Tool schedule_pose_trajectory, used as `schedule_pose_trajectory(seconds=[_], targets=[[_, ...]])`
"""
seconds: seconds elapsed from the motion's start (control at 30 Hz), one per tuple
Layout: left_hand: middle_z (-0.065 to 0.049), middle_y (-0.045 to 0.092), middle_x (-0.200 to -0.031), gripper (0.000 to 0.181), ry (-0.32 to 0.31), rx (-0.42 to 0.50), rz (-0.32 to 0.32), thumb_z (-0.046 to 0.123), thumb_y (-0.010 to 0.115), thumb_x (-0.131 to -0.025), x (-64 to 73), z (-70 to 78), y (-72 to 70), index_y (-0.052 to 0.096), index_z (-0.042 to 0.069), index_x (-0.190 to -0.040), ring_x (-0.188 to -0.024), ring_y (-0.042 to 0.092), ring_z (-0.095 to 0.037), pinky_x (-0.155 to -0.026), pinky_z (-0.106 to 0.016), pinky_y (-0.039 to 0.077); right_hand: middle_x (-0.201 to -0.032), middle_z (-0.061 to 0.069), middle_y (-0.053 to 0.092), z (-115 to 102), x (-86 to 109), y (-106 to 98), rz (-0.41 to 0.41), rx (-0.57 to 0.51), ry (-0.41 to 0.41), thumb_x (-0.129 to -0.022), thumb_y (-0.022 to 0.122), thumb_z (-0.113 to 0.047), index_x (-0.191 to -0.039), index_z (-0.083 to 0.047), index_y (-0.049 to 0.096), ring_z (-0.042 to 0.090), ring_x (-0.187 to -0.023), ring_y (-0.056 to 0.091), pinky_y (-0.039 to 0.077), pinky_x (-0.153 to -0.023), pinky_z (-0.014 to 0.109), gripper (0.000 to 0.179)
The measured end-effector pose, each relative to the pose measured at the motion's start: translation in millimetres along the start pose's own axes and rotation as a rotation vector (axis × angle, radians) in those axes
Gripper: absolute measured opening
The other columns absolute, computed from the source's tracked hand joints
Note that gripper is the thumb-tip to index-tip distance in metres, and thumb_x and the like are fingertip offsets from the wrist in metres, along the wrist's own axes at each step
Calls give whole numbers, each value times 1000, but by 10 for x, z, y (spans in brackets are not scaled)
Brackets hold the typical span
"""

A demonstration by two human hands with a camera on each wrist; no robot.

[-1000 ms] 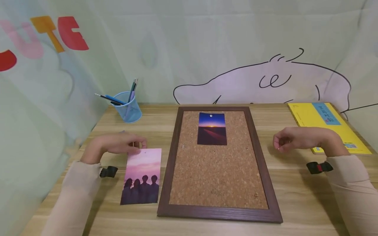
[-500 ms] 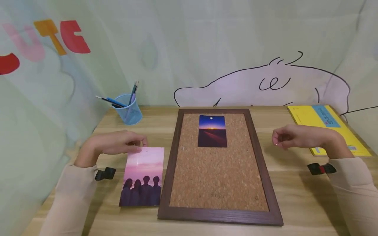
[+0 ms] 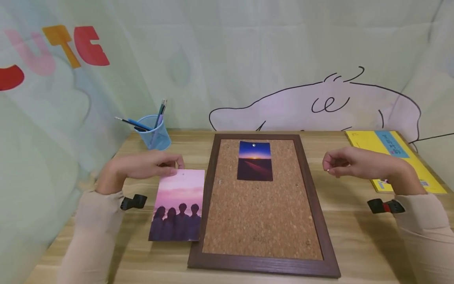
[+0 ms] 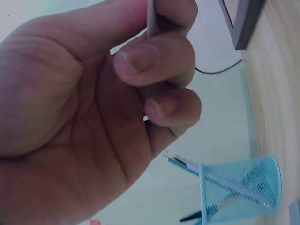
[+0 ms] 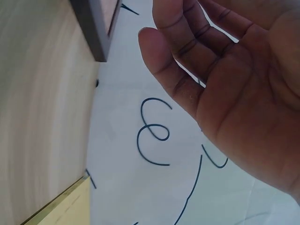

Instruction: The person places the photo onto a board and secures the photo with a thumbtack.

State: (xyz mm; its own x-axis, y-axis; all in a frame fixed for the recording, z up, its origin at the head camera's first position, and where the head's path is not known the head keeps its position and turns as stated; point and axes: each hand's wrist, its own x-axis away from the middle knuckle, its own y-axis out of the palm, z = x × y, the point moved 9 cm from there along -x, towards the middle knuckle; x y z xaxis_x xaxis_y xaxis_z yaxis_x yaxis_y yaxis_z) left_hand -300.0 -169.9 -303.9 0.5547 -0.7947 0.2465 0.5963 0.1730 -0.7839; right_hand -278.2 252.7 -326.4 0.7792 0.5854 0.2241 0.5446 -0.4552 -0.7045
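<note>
My left hand (image 3: 149,163) pinches the top edge of a pink photo (image 3: 179,205) of silhouetted people at sunset. A small hole shows near the photo's top, and its lower right corner overlaps the frame of the corkboard (image 3: 262,217). In the left wrist view only the photo's thin edge (image 4: 151,18) shows between thumb and fingers. A dark sunset photo (image 3: 254,165) is fixed high on the cork by a silver pin (image 3: 253,145). Right of the board, my right hand (image 3: 361,163) pinches a tiny pale, pin-like thing (image 3: 328,170) at its fingertips; most of it is hidden.
A blue mesh cup (image 3: 155,136) with pens and pencils stands at the back left. A yellow book (image 3: 369,144) lies at the back right, partly behind my right hand. A printed curtain (image 3: 269,59) hangs right behind the wooden table (image 3: 358,244).
My left hand has brought the pink photo rightward and up until its corner overlaps the board's frame. The right hand has shifted slightly left, still pinching. The head view has tilted up slightly.
</note>
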Motion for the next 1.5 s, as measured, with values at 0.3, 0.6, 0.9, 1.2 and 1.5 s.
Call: schedule_pose_trajectory(seconds=[0.3,0.6,0.9,1.2,1.5], targets=[[4,39,-73,12,4,25,2,13,47,-107,-267,182,-72,58,16,-109,-61,36,-9,-63,-27,37,-88,4,57,-293,-97,-107,5,55,-101,-101,58,-8,-99,-14,58,19,-82,56,48,-70,29,6],[1,48,-80,15,44,-31,-1,8,47,-106,-459,345,-82,61,15,-108,-69,45,-12,-66,-29,42,-87,3,57,-480,-197,-144,10,67,-136,-102,58,-9,-100,-12,60,20,-81,56,47,-68,28,4],[2,50,-79,15,81,-44,-7,5,47,-105,-636,508,-56,60,14,-106,-69,47,-13,-66,-31,42,-90,3,59,-696,-226,-261,74,87,-143,-104,56,-14,-103,-10,59,20,-86,58,48,-73,30,6],[3,52,-77,12,132,-76,-39,8,49,-105,-848,676,129,59,12,-101,-66,48,-11,-65,-30,43,-96,5,61,-822,-277,-204,97,27,-199,-104,55,-14,-106,-8,60,25,-92,60,51,-79,30,8],[1,52,-71,12,122,-38,-30,7,49,-105,-1007,645,170,60,10,-101,-59,49,-11,-60,-29,43,-95,7,62,-881,-339,-267,124,24,-176,-104,54,-13,-106,-5,59,22,-90,60,50,-77,30,9]])
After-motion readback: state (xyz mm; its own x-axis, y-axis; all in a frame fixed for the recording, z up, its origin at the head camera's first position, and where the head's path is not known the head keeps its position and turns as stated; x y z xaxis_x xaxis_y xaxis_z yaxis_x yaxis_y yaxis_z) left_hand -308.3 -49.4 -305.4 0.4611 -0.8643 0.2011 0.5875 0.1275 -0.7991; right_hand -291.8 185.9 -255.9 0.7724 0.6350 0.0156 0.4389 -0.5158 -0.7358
